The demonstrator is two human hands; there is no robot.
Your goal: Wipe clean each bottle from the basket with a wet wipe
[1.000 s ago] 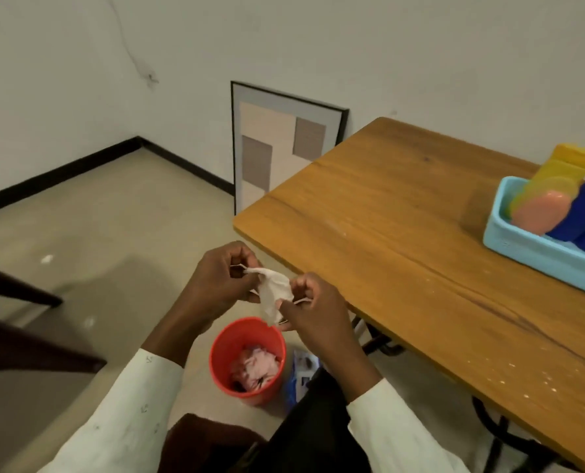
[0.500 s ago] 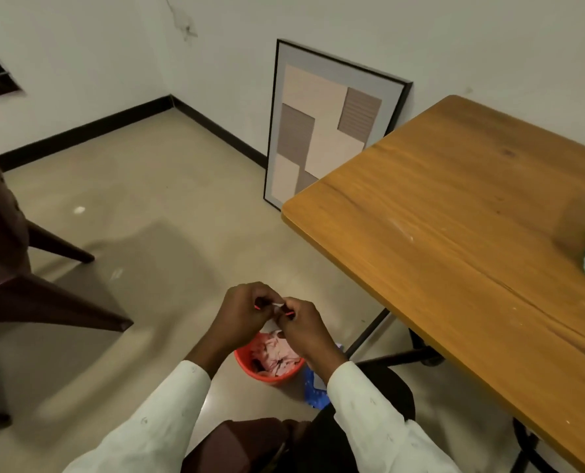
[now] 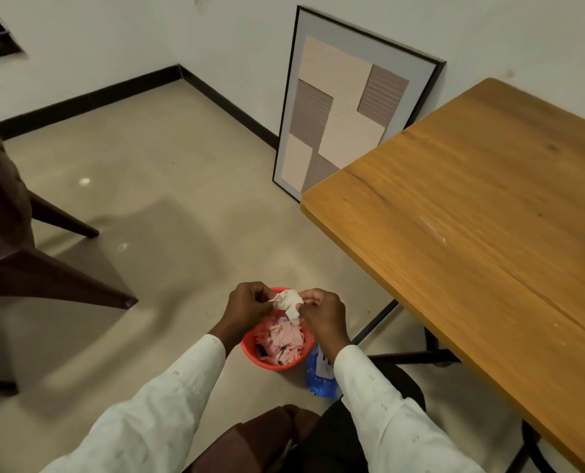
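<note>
**Wipe Pinched Over Red Bin**

While both hands hover above the red bin of used wipes, the left hand and right hand pinch a crumpled wet wipe between them. Blue wipes packet lettering is unreadable.

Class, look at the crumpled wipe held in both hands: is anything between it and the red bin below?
Nothing visible. Both hands, left hand and right hand, pinch the crumpled wipe directly above the open red bin. Only used pink wipes lie inside it.
</note>
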